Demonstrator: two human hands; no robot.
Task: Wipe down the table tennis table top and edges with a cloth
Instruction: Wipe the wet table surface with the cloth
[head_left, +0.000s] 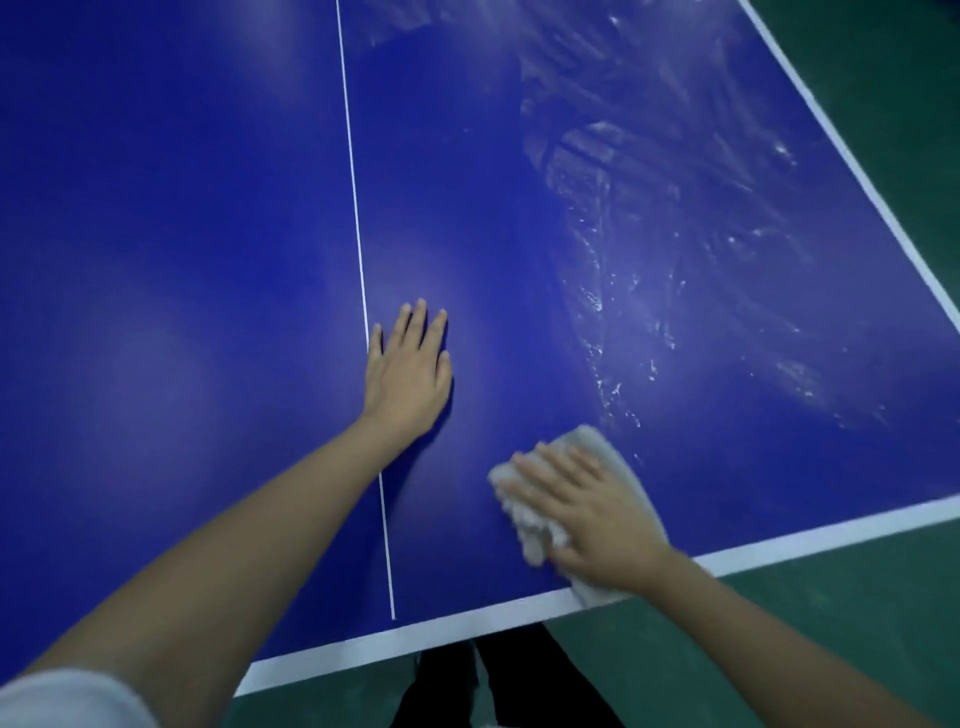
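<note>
Here, cloth (589, 441) lengthwise toward near edge (779, 552), right hand (592, 519) fingers flat atop, left hand (408, 371) fingers straight.

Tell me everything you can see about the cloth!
The cloth is whitish-grey, soft-looking and bunched up, a bit blurred. It lies on the blue table top, near the white edge stripe, one corner reaching it. The right hand presses flat on it, covering its middle. Wet streaks lie beyond it.

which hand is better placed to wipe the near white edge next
Right, probably. The right hand presses the white cloth on the table top beside the near edge stripe; the left hand lies flat, empty, by the centre line.
</note>
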